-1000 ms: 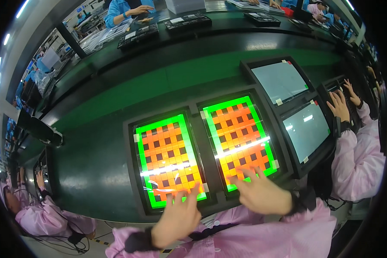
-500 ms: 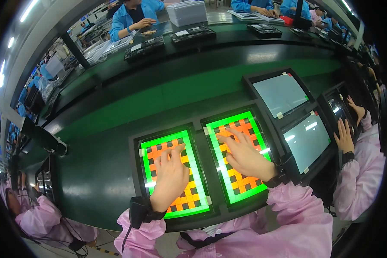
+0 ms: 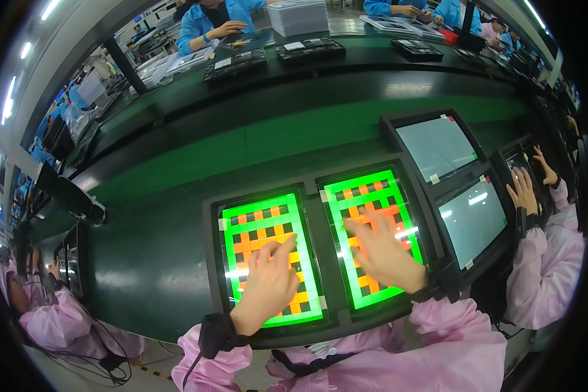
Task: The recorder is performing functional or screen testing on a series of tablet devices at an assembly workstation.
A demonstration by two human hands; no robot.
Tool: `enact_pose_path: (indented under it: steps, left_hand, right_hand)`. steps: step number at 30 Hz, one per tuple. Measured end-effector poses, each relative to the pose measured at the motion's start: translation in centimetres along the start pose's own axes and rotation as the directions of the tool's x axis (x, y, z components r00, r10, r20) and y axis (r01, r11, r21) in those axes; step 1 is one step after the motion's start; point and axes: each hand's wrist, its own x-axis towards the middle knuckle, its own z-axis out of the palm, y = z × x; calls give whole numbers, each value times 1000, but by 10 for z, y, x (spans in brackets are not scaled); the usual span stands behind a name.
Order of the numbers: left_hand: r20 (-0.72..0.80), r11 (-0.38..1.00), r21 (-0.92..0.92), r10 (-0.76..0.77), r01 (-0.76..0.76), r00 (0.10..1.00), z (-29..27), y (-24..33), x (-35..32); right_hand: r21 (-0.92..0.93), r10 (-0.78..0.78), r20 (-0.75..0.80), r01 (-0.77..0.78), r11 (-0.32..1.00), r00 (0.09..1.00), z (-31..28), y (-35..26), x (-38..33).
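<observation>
Two tablet-like touch screens lie side by side in black frames before me, each showing a bright green border around an orange, yellow and black grid. Over the left screen [image 3: 247,236] is my left hand [image 3: 268,279], fingers bent and apart, with a fingertip at the right part of the grid. My right hand [image 3: 387,253] spreads its fingers over the right screen [image 3: 366,191], fingertips at or just above the glass. A green band crosses the upper grid on both displays. Neither hand grips anything. Black bands with small boxes circle both wrists.
Two pale grey screens [image 3: 438,149] in black frames stand to the right. Beyond them, a co-worker's hands [image 3: 524,189] rest at another device. A dark post [image 3: 68,196] rises at left. Across the green bench [image 3: 242,140] are black trays [image 3: 310,49] and people in blue.
Both hands have slid down the screens toward me. A green band now crosses the upper grid on each, and the colours beneath have shifted. The whole view has moved slightly.
</observation>
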Motion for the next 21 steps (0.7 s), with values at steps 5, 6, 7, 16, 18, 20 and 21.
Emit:
enact_pose_path:
  steps: [5,6,7,16,18,20,21]
  left_hand:
    - [24,976,74,-209,207,978,-13,1,-24]
    - [30,960,11,-278,278,960,-22,3,-27]
    - [32,963,6,-271,271,962,-19,5,-29]
    - [132,973,-53,-216,225,967,-5,28,-38]
    - [54,942,7,-336,336,940,-18,22,-47]
    - [32,878,-21,-477,478,878,-25,15,-59]
    - [20,876,-25,-481,482,876,-27,13,-63]
  right_hand:
    - [-247,-63,91,83,965,994,-18,12,-18]
    - [-192,110,5,-107,976,994,-18,23,-25]
    - [-197,116,3,-114,974,993,-21,24,-27]
    - [-59,-21,272,38,998,962,-13,-17,-33]
    - [-47,107,214,-100,994,971,-23,-8,-43]
    - [-79,215,132,-206,975,968,-38,6,-56]
    - [-102,313,41,-308,946,949,-43,11,-62]
